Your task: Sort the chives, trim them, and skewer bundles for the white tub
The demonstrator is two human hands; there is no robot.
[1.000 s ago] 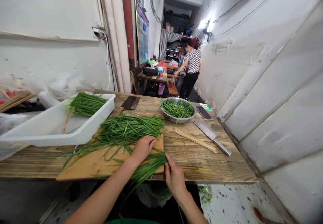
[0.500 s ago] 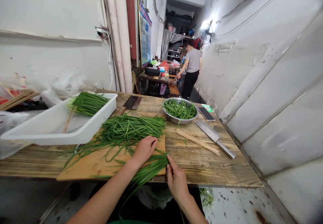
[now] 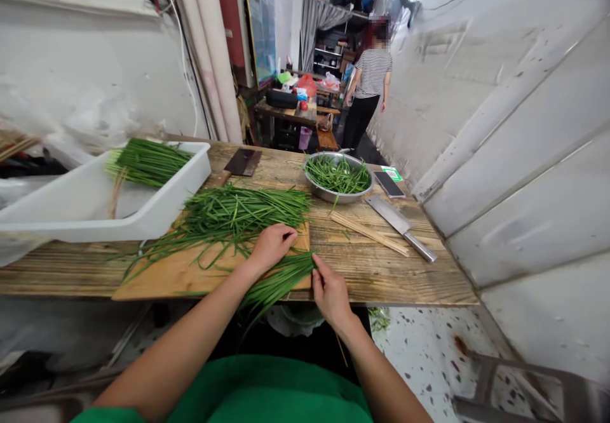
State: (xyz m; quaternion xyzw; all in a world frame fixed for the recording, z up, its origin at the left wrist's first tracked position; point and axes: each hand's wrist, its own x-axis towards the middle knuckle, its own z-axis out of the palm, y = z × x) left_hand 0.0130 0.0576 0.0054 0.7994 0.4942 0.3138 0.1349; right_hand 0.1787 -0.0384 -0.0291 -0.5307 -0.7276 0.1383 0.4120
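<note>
A bundle of garlic chives [image 3: 279,278] lies across the front right corner of the wooden cutting board [image 3: 190,275], its leaves hanging past the table edge. My left hand [image 3: 273,245] rests just above this bundle, fingers curled together; whatever they may hold is hidden. At the bundle's right end, my right hand [image 3: 332,293] has thumb and index finger against the evened tips. A thin bamboo skewer [image 3: 342,350] sticks out below my right wrist, in line with the closed fingers. Behind my left hand spreads a larger pile of loose chives [image 3: 238,213].
Left stands a white tray [image 3: 162,210] with more chives. Behind the pile lies a dark-bladed cleaver [image 3: 243,162]. To the right are a metal bowl [image 3: 328,194] of cut greens, bamboo skewers [image 3: 372,234], another cleaver [image 3: 393,216] and a phone [image 3: 389,185]. A person [image 3: 372,80] stands farther back.
The camera view has tilted downward, bringing my green top into sight. Both hands keep nearly the same place at the bundle. The person behind has straightened up and turned.
</note>
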